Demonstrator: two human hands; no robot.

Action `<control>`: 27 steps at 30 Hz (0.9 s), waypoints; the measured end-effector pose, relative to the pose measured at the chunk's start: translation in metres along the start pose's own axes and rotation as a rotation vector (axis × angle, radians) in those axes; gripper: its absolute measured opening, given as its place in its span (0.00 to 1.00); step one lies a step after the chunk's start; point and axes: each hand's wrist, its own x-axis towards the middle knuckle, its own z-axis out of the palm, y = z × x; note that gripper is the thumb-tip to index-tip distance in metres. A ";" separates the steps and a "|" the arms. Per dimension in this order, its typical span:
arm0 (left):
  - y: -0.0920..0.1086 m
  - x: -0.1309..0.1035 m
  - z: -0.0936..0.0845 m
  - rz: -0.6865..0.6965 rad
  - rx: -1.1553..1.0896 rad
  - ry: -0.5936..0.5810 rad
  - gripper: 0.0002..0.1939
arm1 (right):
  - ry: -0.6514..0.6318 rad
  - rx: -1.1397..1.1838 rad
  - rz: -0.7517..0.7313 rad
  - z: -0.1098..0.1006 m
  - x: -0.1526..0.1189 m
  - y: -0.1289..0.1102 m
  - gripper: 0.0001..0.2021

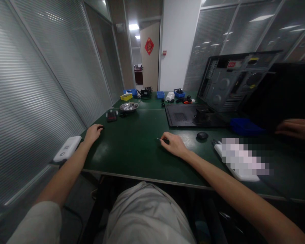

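The right hand [174,144] grips a small dark tool [166,140], its thin tip toward nine o'clock, with a mouse [202,136] at three o'clock, while the left hand [92,134] curls on the table [132,149] (whether around something, I cannot tell).

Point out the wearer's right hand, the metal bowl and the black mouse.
wearer's right hand [175,144]: head view, on the back of the hand
metal bowl [129,110]: head view, on its near outer wall
black mouse [202,136]: head view, middle of its top
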 end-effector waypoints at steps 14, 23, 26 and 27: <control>-0.026 0.002 0.005 -0.054 0.056 0.102 0.20 | -0.022 0.005 -0.002 -0.001 0.002 -0.002 0.05; -0.015 -0.002 0.005 -0.010 0.133 0.093 0.19 | -0.015 0.001 -0.014 0.001 0.002 -0.001 0.04; -0.013 -0.004 0.005 -0.021 0.130 0.101 0.18 | -0.013 0.002 -0.018 0.001 0.002 -0.002 0.04; -0.012 -0.004 0.005 -0.027 0.134 0.102 0.18 | -0.012 0.003 -0.020 0.000 0.002 -0.002 0.04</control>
